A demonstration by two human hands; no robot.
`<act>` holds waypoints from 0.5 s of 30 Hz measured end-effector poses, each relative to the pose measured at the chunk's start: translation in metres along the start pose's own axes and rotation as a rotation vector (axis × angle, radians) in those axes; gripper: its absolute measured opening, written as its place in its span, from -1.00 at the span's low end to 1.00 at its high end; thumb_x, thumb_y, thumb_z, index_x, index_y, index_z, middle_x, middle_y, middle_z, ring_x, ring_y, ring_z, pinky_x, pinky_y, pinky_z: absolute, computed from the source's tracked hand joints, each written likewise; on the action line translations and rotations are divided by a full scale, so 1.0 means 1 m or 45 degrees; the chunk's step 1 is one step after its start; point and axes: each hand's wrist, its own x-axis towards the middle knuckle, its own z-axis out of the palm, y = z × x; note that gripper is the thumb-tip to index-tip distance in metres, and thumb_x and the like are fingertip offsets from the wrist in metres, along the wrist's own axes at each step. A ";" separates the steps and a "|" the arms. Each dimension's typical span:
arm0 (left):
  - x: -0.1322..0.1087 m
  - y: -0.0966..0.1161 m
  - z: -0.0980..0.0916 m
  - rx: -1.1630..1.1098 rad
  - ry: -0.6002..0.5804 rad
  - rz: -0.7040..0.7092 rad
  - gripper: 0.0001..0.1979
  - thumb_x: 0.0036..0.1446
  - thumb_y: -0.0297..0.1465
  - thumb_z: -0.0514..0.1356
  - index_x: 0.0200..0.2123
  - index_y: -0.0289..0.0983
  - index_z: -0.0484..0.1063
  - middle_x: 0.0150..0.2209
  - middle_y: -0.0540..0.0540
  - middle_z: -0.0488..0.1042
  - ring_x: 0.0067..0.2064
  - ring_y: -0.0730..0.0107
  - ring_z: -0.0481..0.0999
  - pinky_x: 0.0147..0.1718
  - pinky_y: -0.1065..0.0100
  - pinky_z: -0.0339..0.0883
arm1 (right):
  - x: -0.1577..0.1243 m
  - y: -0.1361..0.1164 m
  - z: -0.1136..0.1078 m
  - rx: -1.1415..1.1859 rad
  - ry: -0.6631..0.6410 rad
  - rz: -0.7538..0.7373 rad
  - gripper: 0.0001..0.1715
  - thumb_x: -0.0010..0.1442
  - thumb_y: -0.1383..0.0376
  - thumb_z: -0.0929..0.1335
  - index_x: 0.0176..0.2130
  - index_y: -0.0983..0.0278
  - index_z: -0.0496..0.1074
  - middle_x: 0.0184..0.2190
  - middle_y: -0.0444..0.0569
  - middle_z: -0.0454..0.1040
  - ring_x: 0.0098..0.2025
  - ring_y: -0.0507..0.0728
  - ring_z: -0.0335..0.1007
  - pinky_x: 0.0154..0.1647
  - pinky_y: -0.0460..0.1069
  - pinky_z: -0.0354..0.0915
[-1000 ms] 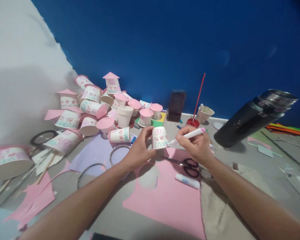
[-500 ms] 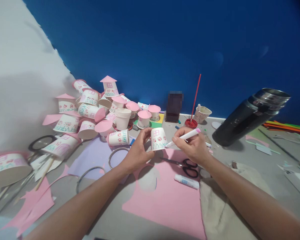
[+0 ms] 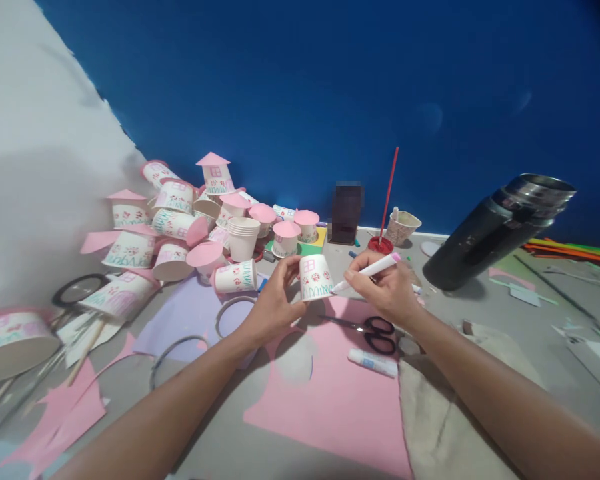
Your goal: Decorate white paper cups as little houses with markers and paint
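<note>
Near the middle, my left hand grips a white paper cup, which is upside down and decorated with a pink window, red flower marks and green strokes. My right hand is closed around a white marker with a pink end, its tip at the cup's lower right side. Below the hands lie black-handled scissors, a glue stick and a pink paper sheet with curved cut edges.
Many decorated cups with pink cone roofs are piled at left, beside stacked plain cups. A dark phone, a red pot holding a stick, and a dark flask stand along the back. Purple paper lies at left.
The whole view has shifted slightly, with objects a little further left. Both hands keep their holds, and the marker tip stays at the cup's lower right side.
</note>
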 end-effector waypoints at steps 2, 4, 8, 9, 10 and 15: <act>0.000 0.000 0.000 0.014 0.001 0.003 -0.24 -0.05 -0.63 0.28 0.24 -0.15 0.24 0.34 -0.23 0.38 0.43 0.04 0.35 0.48 -0.11 0.11 | 0.001 0.000 -0.001 -0.012 -0.003 -0.005 -0.80 0.12 0.25 0.42 -0.51 0.23 0.44 -0.64 -0.18 0.36 -0.62 -0.02 0.17 -0.61 -0.08 0.07; 0.000 -0.001 0.000 0.008 -0.002 0.007 -0.24 -0.04 -0.63 0.28 0.24 -0.14 0.24 0.34 -0.22 0.38 0.43 0.04 0.34 0.48 -0.11 0.11 | 0.001 0.001 -0.002 -0.003 0.007 -0.007 -0.81 0.12 0.26 0.42 -0.51 0.23 0.43 -0.64 -0.19 0.35 -0.62 -0.03 0.15 -0.61 -0.08 0.06; 0.000 -0.003 0.000 -0.018 -0.005 0.008 -0.24 -0.02 -0.62 0.29 0.25 -0.12 0.24 0.36 -0.21 0.36 0.45 0.04 0.32 0.49 -0.10 0.09 | 0.002 0.001 -0.002 0.029 0.015 -0.005 -0.80 0.14 0.26 0.41 -0.50 0.23 0.43 -0.64 -0.20 0.33 -0.62 -0.03 0.14 -0.61 -0.08 0.05; 0.000 -0.003 0.000 -0.022 -0.004 0.011 -0.25 -0.02 -0.61 0.30 0.25 -0.12 0.24 0.36 -0.21 0.36 0.45 0.03 0.32 0.49 -0.11 0.09 | 0.002 0.001 -0.002 0.022 0.012 -0.004 -0.80 0.14 0.26 0.42 -0.50 0.23 0.43 -0.64 -0.20 0.35 -0.62 -0.03 0.15 -0.61 -0.08 0.05; 0.000 -0.003 0.000 -0.026 -0.004 0.014 -0.26 -0.01 -0.60 0.31 0.25 -0.13 0.25 0.36 -0.22 0.37 0.44 0.02 0.33 0.48 -0.11 0.10 | 0.002 0.001 -0.002 0.012 0.009 -0.002 -0.80 0.14 0.25 0.42 -0.50 0.23 0.44 -0.63 -0.19 0.36 -0.61 -0.02 0.17 -0.61 -0.08 0.06; 0.000 -0.002 -0.001 -0.030 -0.011 0.006 -0.28 0.00 -0.57 0.33 0.24 -0.14 0.25 0.35 -0.24 0.38 0.44 0.02 0.35 0.46 -0.13 0.14 | 0.002 0.003 -0.004 0.003 0.009 0.015 -0.79 0.13 0.25 0.44 -0.50 0.23 0.45 -0.64 -0.20 0.36 -0.62 -0.03 0.16 -0.61 -0.08 0.08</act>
